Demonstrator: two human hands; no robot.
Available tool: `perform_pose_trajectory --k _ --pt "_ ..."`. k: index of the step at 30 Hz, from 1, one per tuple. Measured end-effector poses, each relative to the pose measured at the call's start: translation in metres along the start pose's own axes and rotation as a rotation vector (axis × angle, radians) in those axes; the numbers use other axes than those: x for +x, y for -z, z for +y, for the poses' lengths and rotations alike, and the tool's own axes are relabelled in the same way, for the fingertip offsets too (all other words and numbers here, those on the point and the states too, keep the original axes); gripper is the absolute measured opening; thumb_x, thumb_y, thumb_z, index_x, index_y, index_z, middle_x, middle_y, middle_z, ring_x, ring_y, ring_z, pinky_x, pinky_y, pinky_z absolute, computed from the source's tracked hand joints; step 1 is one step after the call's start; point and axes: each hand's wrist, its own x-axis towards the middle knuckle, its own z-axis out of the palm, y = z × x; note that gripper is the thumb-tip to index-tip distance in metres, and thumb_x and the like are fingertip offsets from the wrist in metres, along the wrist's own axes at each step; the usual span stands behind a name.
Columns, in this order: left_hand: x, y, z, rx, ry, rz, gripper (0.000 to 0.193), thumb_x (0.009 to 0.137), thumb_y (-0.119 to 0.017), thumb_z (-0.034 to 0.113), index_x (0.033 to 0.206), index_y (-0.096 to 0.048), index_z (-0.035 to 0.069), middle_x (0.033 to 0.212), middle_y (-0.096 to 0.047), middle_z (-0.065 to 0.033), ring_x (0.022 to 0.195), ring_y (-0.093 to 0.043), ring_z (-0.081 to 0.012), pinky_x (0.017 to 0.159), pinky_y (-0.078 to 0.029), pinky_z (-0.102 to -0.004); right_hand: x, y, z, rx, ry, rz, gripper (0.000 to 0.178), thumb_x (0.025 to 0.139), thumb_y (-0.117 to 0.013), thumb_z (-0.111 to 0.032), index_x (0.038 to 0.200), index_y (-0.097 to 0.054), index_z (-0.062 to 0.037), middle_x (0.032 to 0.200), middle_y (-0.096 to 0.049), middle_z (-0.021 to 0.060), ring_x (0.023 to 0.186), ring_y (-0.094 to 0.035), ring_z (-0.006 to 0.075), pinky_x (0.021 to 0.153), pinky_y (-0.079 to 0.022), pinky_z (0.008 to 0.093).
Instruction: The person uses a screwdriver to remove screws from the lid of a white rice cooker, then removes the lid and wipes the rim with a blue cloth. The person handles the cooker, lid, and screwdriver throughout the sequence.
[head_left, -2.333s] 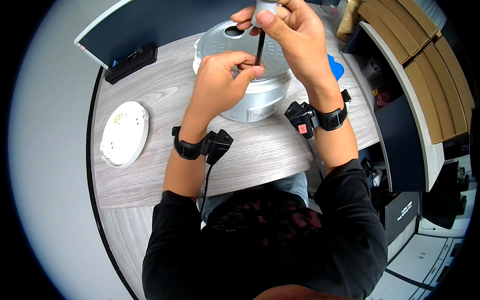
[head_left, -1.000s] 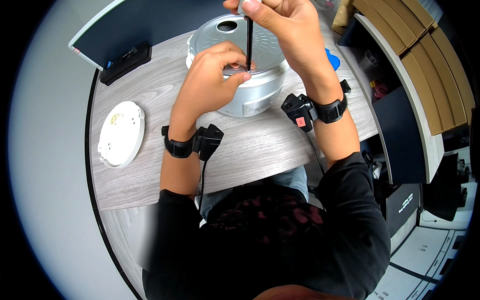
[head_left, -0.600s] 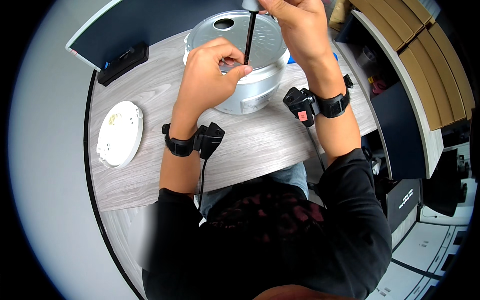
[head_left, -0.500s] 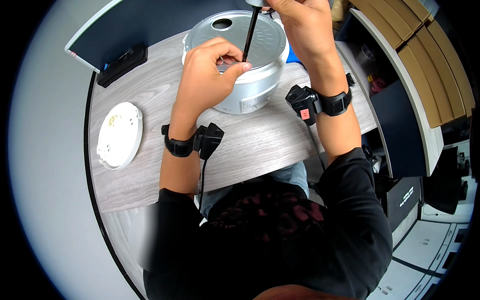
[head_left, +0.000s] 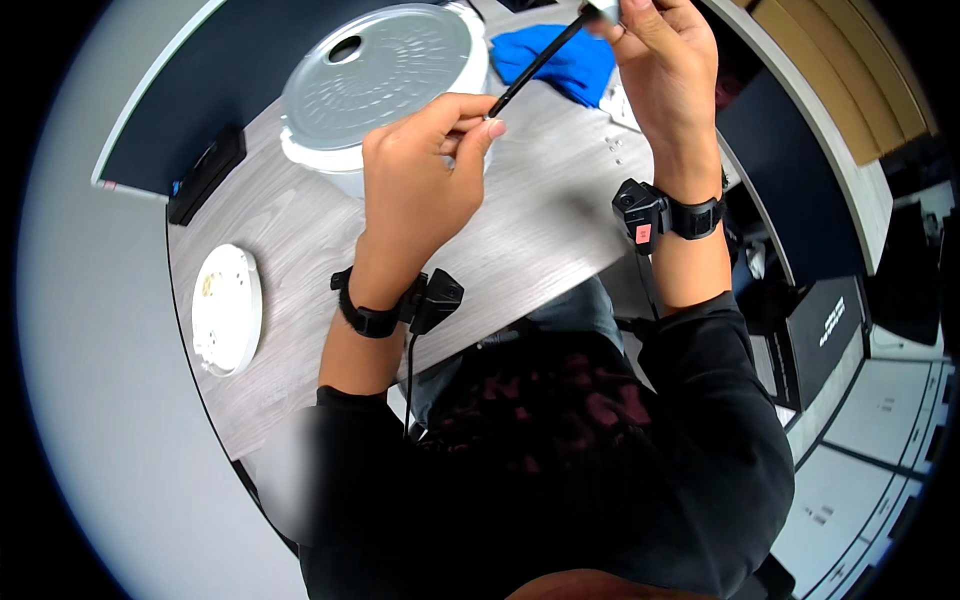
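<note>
My right hand (head_left: 672, 50) grips the pale handle of a screwdriver (head_left: 543, 60) at the top of the view. Its long black shaft slants down and left to my left hand (head_left: 425, 170). There thumb and forefinger are pinched together at the shaft's tip; a small bright bit shows between them, too small to name. Behind my left hand stands a large round appliance, like a rice cooker (head_left: 400, 85), with a ridged grey top, a white rim and an oval hole. The screwdriver's tip is off to the right of that top.
A round white cover (head_left: 228, 310) lies on the wood-grain table (head_left: 540, 215) at the left. Blue cloth (head_left: 570, 65) is bunched beyond the screwdriver, with several tiny metal pieces (head_left: 614, 150) nearer. A black box-like object (head_left: 208, 178) sits by the dark partition (head_left: 225, 80).
The screwdriver has come away from the appliance's top and leans more to the right, both hands still on it. The view has shifted, bringing the blue cloth and tiny pieces into sight.
</note>
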Motion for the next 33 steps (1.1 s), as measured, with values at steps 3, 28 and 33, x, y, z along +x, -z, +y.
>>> perform_pose_trajectory --k 3,28,33 --pt "-0.002 -0.032 -0.004 -0.071 0.029 -0.071 0.008 0.085 -0.072 0.001 0.092 -0.072 -0.001 0.074 -0.074 -0.0094 0.063 -0.072 -0.0140 0.054 -0.049 -0.0208 -0.025 0.018 -0.014 -0.002 -0.019 0.178 0.025 0.095 -0.067 -0.013 0.114 -0.061 0.0017 0.093 -0.067 0.0044 0.080 -0.062 0.0121 0.075 -0.051 0.0260" --pt "-0.010 -0.205 -0.057 0.113 0.123 -0.872 0.012 0.078 -0.070 0.007 0.087 -0.078 0.005 0.080 -0.073 -0.0156 0.073 -0.071 -0.0298 0.073 -0.056 -0.0375 -0.111 0.136 -0.029 -0.404 -0.281 0.535 0.026 0.087 -0.070 -0.008 0.111 -0.060 -0.0025 0.093 -0.076 0.0099 0.078 -0.065 0.0071 0.068 -0.049 0.0229" --pt "-0.009 -0.216 -0.062 0.108 0.225 -0.851 0.013 0.079 -0.071 0.009 0.088 -0.079 0.006 0.081 -0.073 -0.0166 0.074 -0.072 -0.0304 0.074 -0.056 -0.0376 -0.113 0.137 -0.030 -0.375 -0.288 0.539 0.028 0.088 -0.071 -0.008 0.112 -0.060 -0.0026 0.094 -0.076 0.0112 0.080 -0.066 0.0085 0.069 -0.049 0.0233"
